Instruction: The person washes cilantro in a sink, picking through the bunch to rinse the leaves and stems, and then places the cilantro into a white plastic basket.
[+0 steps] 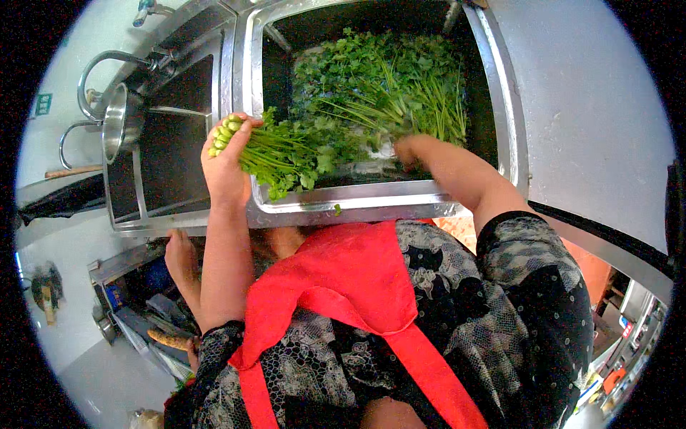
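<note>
My left hand is closed around a bunch of leafy green herbs, its pale cut stem ends pointing left and its leaves hanging over the sink's near left corner. Inside the metal sink basin lies a large mass of similar leafy herbs, with long thin stems fanned toward the near side. My right hand reaches into the basin at the near ends of these stems. It is blurred, so whether its fingers hold any stems cannot be told. A small loose leaf rests on the basin's front rim.
To the left is a second sink with a steel bowl at its far edge and a curved faucet. Another person's hand and a long brownish root vegetable show at the lower left. A pale surface lies at right.
</note>
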The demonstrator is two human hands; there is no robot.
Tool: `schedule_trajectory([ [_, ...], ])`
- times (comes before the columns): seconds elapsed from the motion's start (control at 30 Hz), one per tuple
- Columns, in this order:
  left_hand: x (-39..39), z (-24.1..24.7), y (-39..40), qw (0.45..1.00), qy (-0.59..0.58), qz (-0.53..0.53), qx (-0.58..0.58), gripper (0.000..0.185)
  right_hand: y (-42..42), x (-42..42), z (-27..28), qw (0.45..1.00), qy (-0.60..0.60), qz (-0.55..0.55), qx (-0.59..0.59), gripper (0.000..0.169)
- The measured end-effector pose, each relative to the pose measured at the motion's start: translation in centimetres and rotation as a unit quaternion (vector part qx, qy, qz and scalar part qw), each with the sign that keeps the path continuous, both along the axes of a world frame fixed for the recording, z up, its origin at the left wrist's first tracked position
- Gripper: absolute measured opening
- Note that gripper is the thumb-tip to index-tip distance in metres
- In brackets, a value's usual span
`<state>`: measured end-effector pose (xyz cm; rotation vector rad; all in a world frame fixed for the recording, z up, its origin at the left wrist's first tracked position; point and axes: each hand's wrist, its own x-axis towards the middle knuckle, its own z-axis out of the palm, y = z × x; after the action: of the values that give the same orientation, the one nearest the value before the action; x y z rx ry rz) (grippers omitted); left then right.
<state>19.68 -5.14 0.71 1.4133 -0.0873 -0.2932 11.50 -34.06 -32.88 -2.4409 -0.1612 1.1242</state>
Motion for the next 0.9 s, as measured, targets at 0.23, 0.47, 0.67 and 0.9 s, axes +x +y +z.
schedule_trajectory([
  [0.23, -1.5, 1.0, -2.6, 0.993, -0.043, -0.026, 0.102, 0.013, 3.5, 0.3, 9.5, 0.988, -0.072, 0.127, 0.05, 0.019],
  [0.47, -2.4, -0.8, -4.1, 0.971, -0.064, -0.116, 0.201, 0.014, 3.3, 2.3, 28.5, 0.921, -0.34, 0.003, 0.192, 0.018],
  [0.67, -3.6, -1.3, -5.4, 0.995, 0.038, -0.093, 0.02, 0.017, 5.8, 2.1, 30.9, 0.841, -0.335, -0.109, 0.41, 0.012],
  [0.9, -3.7, 0.2, -5.2, 0.996, 0.061, -0.049, -0.049, 0.016, 7.5, 2.0, 30.5, 0.774, -0.464, -0.202, 0.38, 0.02],
])
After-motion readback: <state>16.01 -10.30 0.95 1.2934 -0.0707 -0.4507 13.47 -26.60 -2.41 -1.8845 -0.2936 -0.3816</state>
